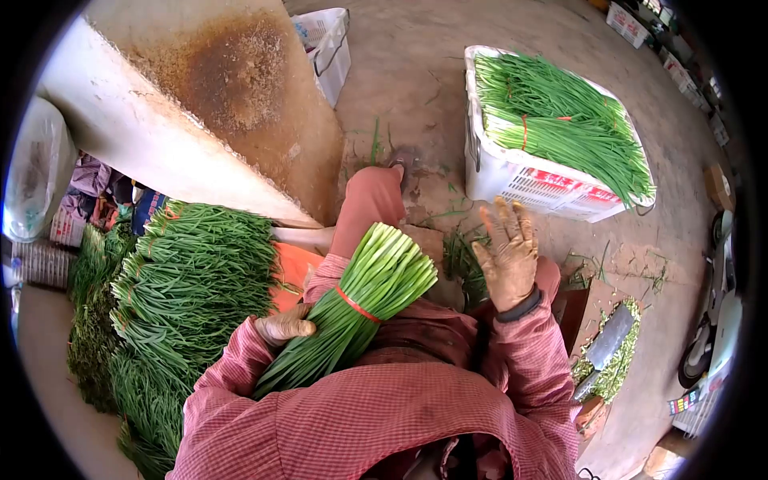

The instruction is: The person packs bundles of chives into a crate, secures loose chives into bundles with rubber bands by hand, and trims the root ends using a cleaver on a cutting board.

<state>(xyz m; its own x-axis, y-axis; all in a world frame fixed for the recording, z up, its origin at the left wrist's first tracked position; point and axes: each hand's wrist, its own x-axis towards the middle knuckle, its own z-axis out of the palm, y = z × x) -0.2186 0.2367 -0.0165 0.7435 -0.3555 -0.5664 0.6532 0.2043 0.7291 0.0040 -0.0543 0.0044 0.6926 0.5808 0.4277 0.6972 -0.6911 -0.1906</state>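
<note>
A thick bunch of garlic chives lies across my lap, pale cut ends pointing up and to the right. A red band circles it near those ends. My left hand grips the bunch from its left side, thumb on top of the green leaves. To the right of the bunch, my right hand is raised with its fingers spread and holds nothing. Beyond that hand stands a white plastic crate filled with banded chive bunches.
A large heap of chives rests at my left beside a stained wall. On my right, a cleaver lies on chopped trimmings. Another white crate stands ahead; a scooter is at far right.
</note>
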